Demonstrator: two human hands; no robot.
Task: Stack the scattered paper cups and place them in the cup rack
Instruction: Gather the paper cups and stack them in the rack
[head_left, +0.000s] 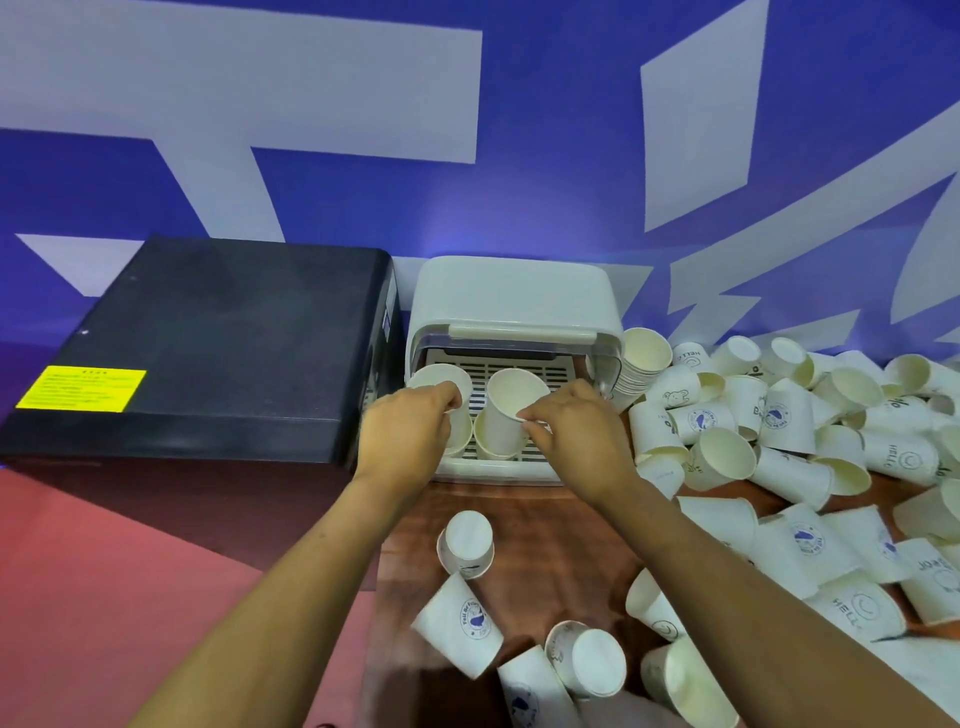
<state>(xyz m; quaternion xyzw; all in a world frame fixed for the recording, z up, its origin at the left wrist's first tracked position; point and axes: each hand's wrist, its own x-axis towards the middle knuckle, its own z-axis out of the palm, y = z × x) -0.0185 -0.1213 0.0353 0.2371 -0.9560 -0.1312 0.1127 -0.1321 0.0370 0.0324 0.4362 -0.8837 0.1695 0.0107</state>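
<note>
Counter (545, 525) carries loose paper cups (779, 457) heaped to my right; the cup rack (514, 306) stands ahead with stacks in its tray. My left grip (410, 436) curls on the left stack (441, 379); my right grip (576, 436) pinches the right stack's (511, 410) rim. Light, thin-walled, likely crushable: I'd hold rims gently.

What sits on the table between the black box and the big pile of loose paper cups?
In the head view, the white cup rack sits between the black box and the cup pile, with both hands at cups inside it.
</note>
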